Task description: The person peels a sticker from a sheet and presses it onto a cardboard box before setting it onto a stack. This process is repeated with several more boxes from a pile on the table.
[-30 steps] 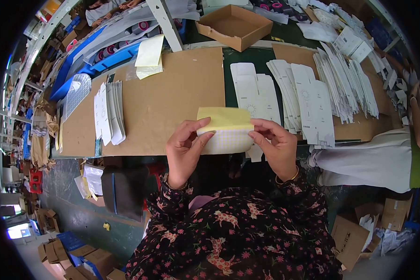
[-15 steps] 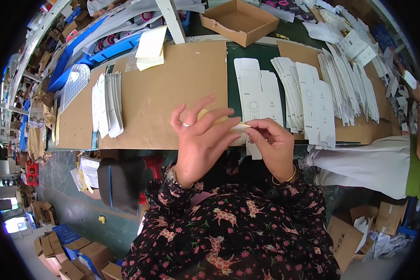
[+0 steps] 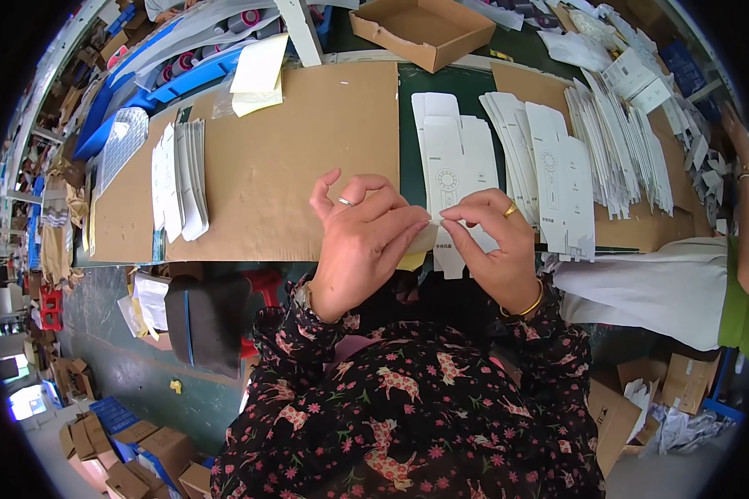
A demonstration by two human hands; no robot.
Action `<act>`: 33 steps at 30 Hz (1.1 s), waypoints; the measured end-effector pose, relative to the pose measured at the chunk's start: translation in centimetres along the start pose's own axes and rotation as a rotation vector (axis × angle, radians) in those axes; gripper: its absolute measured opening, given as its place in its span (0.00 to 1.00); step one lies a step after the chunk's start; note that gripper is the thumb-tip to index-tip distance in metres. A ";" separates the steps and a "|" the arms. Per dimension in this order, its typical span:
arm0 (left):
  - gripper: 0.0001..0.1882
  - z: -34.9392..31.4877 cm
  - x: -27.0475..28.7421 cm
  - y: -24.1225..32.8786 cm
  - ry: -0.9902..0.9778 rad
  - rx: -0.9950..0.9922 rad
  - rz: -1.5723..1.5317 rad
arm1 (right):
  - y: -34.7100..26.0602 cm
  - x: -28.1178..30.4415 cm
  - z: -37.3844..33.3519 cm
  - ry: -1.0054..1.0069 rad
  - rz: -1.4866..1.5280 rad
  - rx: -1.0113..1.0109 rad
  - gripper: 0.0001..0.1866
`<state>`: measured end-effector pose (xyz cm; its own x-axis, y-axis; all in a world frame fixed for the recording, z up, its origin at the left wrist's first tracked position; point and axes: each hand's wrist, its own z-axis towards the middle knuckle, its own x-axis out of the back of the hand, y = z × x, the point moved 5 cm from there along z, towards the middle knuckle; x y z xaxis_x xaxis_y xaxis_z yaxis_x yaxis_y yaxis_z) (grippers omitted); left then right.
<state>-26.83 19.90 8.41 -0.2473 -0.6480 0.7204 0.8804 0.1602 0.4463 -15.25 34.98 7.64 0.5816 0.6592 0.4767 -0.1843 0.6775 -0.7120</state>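
My left hand [image 3: 362, 245] is closed in a pinch, with its thumb and forefinger together and the other fingers raised. Under its fingers shows a piece of pale yellow paper [image 3: 423, 242], mostly hidden by the hand. Close by on the right, my right hand [image 3: 495, 249] pinches thumb and forefinger together. Whatever lies between those tips is too small to make out. Just beyond both hands lies a flat white carton [image 3: 464, 166] with a printed round design, its lower flap over the table's near edge. More flat white cartons [image 3: 563, 179] overlap to its right.
A stack of flat white cartons [image 3: 180, 179] stands left on the brown cardboard sheet [image 3: 300, 158]. Yellowish sheets [image 3: 258, 75] lie at the back. Beyond are an open cardboard tray [image 3: 424, 29] and a blue bin [image 3: 179, 83]. Another person's light trousers [image 3: 641, 287] are at right.
My right fingertips have drawn slightly apart from my left ones. My left fingers have come together in a pinch, and the yellow paper shows lower beneath them. The whole view has shifted slightly.
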 end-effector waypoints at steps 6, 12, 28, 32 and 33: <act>0.05 0.1 -0.5 -0.1 0.002 0.005 -0.007 | -0.2 -0.2 0.4 -0.063 -0.068 0.057 0.08; 0.06 0.1 -1.1 -0.4 -0.007 0.006 -0.036 | -0.3 -0.2 0.8 -0.087 -0.138 0.130 0.08; 0.06 0.3 -1.5 -1.0 -0.026 0.015 -0.065 | 0.0 -0.5 1.4 -0.134 -0.209 0.185 0.09; 0.05 0.2 -1.8 -1.3 -0.024 0.047 -0.102 | 0.2 -0.6 1.4 -0.133 -0.215 0.186 0.09; 0.05 0.1 -1.9 -1.5 -0.020 0.057 -0.116 | 0.2 -0.6 1.5 -0.134 -0.204 0.182 0.08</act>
<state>-27.71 20.98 6.49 -0.3545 -0.6498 0.6724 0.8212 0.1275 0.5562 -16.84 35.22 7.96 0.5142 0.5322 0.6726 -0.2205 0.8399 -0.4959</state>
